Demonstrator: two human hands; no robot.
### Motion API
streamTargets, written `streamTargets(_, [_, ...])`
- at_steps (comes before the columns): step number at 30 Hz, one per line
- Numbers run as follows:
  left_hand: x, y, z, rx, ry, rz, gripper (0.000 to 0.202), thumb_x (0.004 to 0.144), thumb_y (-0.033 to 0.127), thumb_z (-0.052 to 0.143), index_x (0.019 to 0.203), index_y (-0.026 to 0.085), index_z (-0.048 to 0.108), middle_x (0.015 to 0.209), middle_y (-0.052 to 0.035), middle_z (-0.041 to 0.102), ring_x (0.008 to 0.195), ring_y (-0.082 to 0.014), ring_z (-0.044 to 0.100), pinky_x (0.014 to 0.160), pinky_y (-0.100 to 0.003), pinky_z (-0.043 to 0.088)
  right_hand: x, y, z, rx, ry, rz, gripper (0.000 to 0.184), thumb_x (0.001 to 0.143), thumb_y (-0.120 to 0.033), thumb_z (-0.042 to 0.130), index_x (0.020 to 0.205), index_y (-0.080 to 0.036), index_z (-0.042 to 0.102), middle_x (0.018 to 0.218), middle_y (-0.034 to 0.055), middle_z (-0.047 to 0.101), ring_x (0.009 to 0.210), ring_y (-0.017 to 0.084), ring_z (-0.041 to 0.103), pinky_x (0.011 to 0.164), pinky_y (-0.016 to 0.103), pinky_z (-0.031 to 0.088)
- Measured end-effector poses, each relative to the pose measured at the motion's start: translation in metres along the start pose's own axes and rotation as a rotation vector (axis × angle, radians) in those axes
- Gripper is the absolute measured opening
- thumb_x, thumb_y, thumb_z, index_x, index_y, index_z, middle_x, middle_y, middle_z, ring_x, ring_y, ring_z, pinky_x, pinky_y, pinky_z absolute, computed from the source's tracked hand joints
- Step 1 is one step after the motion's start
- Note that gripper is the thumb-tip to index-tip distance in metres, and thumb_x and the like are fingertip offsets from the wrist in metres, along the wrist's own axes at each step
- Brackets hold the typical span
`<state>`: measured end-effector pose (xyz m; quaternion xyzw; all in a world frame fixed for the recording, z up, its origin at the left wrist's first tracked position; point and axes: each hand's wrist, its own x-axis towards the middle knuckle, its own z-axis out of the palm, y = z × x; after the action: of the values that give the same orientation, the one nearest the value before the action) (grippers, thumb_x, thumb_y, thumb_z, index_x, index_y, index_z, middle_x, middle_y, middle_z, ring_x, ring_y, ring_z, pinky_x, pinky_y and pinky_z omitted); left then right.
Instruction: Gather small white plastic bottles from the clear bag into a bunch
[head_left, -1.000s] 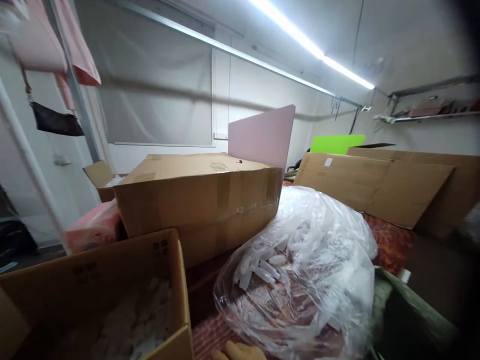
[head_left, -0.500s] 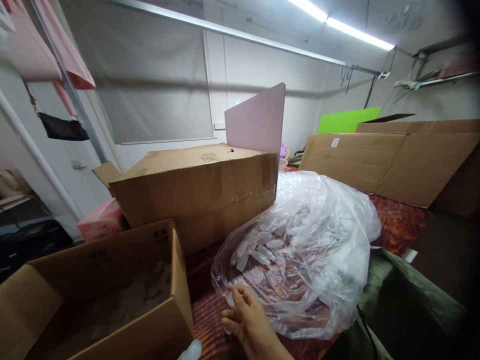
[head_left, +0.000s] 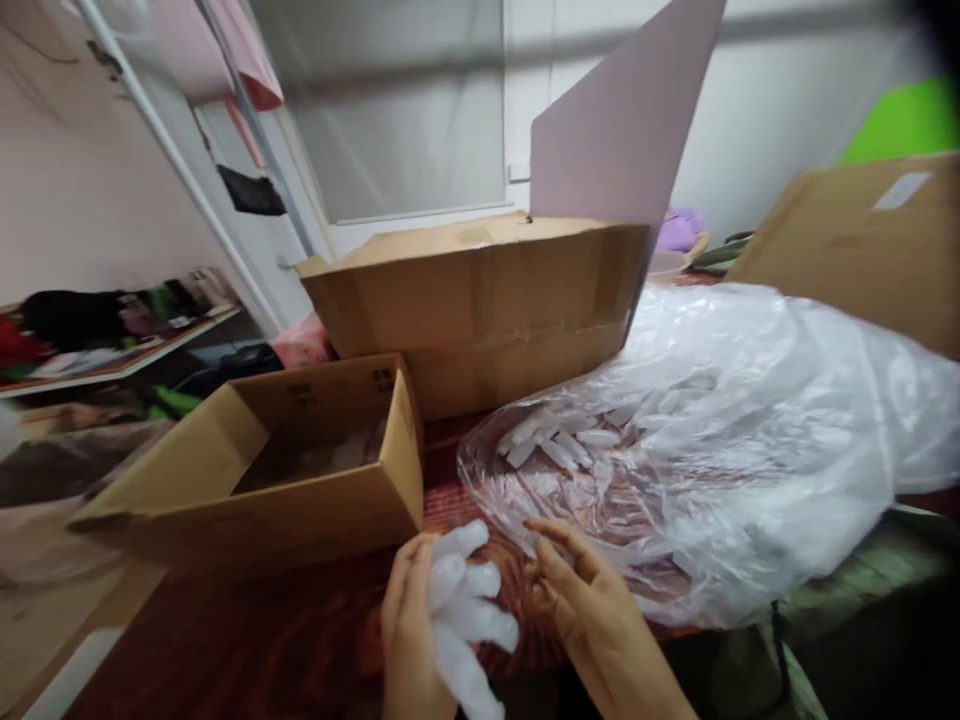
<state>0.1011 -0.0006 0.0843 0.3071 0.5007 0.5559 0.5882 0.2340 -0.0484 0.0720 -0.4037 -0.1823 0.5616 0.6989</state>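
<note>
My left hand point(head_left: 412, 620) is wrapped round a bunch of frosted white plastic tubes point(head_left: 480, 620), their rounded ends fanning out to the right. Beside it, my right hand point(head_left: 585, 600) has its fingers curled close to the thumb at the near edge of a clear plastic bag point(head_left: 780, 440). Whether anything sits between those fingertips I cannot make out. More white tubes point(head_left: 562, 445) lie inside the bag near its mouth. Left of the bag stands an open cardboard box point(head_left: 300, 505), with pale pieces visible dimly at its bottom.
A large cardboard box point(head_left: 487, 310) stands behind the open one, with a pinkish panel point(head_left: 607, 140) at its right. Another carton point(head_left: 855, 250) is at the far right. A purple sleeve point(head_left: 681, 230) shows behind the panel. Shelves with goods point(head_left: 112, 330) are at left.
The view has tilted down and turned left. My left hand has come into full view with the bunch of tubes. The pale piece earlier at my right fingertips no longer shows there.
</note>
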Motion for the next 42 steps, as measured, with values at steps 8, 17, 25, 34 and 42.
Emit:
streamTargets(8, [-0.016, -0.017, 0.016, 0.043, -0.095, 0.123, 0.037, 0.076, 0.053, 0.066, 0.091, 0.019, 0.060, 0.083, -0.0011, 0.065, 0.068, -0.0143, 0.060, 0.057, -0.020, 0.048, -0.028, -0.019, -0.022, -0.697, -0.207, -0.382, 0.023, 0.096, -0.037, 0.054, 0.117, -0.029, 0.058, 0.114, 0.0024, 0.062, 0.102, 0.016, 0.061, 0.087, 0.024, 0.050])
streamTargets(17, [-0.019, -0.021, -0.002, 0.237, -0.269, 0.203, 0.032, 0.086, 0.051, 0.059, 0.098, 0.021, 0.058, 0.086, -0.0002, 0.061, 0.071, -0.0121, 0.053, 0.062, -0.020, 0.044, -0.021, -0.038, -0.008, -1.037, -0.636, -0.649, 0.035, 0.094, -0.003, 0.041, 0.120, -0.024, 0.050, 0.118, 0.0051, 0.055, 0.111, 0.013, 0.052, 0.097, 0.024, 0.044])
streamTargets(25, [-0.021, -0.010, -0.009, 0.169, -0.313, 0.046, 0.027, 0.087, 0.047, 0.059, 0.094, 0.020, 0.057, 0.079, 0.0015, 0.057, 0.065, -0.0098, 0.050, 0.058, -0.020, 0.040, -0.015, -0.031, -0.009, -1.234, -0.765, -0.845, 0.036, 0.095, -0.002, 0.037, 0.127, -0.016, 0.045, 0.119, 0.0109, 0.050, 0.110, 0.018, 0.049, 0.096, 0.030, 0.047])
streamTargets(34, [-0.014, -0.012, -0.012, 0.092, -0.363, -0.080, 0.026, 0.086, 0.044, 0.060, 0.088, 0.018, 0.055, 0.072, 0.0028, 0.052, 0.058, -0.0072, 0.044, 0.053, -0.019, 0.035, -0.008, -0.035, -0.003, -1.553, -0.702, -1.083, 0.018, 0.099, -0.019, 0.044, 0.113, -0.011, 0.051, 0.091, 0.0094, 0.057, 0.075, 0.022, 0.054, 0.061, 0.035, 0.050])
streamTargets(42, [-0.009, -0.013, -0.015, 0.048, -0.401, -0.213, 0.026, 0.084, 0.042, 0.062, 0.087, 0.018, 0.054, 0.075, 0.0017, 0.053, 0.061, -0.0083, 0.046, 0.055, -0.020, 0.036, -0.004, -0.033, -0.007, -1.528, -0.828, -0.877, 0.017, 0.098, -0.010, 0.038, 0.110, -0.015, 0.048, 0.092, 0.0081, 0.052, 0.078, 0.022, 0.050, 0.065, 0.034, 0.046])
